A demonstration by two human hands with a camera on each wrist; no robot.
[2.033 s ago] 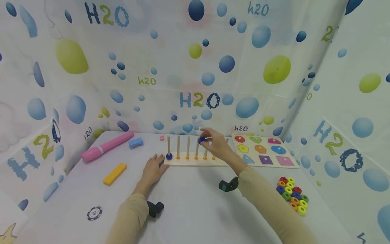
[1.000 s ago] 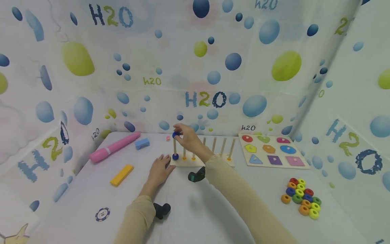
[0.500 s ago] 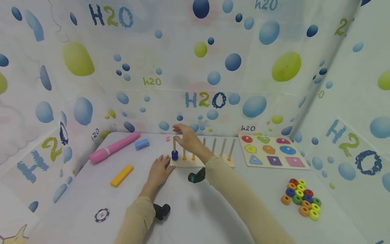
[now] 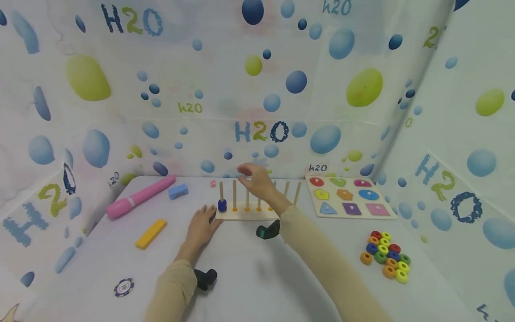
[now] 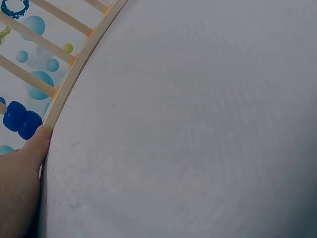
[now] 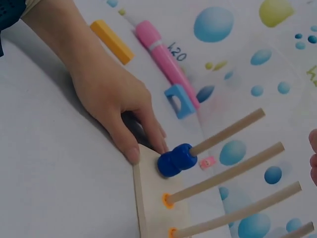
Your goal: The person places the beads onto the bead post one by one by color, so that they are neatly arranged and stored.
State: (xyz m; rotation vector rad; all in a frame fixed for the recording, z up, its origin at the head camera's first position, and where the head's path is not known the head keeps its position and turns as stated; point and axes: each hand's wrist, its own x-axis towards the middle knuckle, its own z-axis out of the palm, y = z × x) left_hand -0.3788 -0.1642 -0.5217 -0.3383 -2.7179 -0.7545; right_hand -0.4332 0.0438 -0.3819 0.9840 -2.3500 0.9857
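Note:
A wooden peg board (image 4: 249,216) with several upright pegs stands at the back of the table. Two blue rings (image 6: 176,159) sit stacked on its leftmost peg. At the board's left end my left hand (image 4: 200,227) lies low, its thumb (image 5: 40,141) against the front edge and its fingers beside the end. My right hand (image 4: 259,182) hovers over the middle pegs with nothing in it, fingers loosely bent; only its fingertips (image 6: 313,157) show at the edge of the right wrist view. It hides parts of the pegs behind it.
Loose coloured rings (image 4: 386,256) lie in a cluster on the right. A shape puzzle board (image 4: 350,197) is behind them. On the left are a pink marker-shaped object (image 4: 141,197), a blue block (image 4: 178,191), a yellow block (image 4: 150,234) and a poker chip (image 4: 124,287).
My right hand carried a blue ring left and let it go over the leftmost peg. The ring slid down onto the lower one, and the hand moved back right. My left hand stayed at the board.

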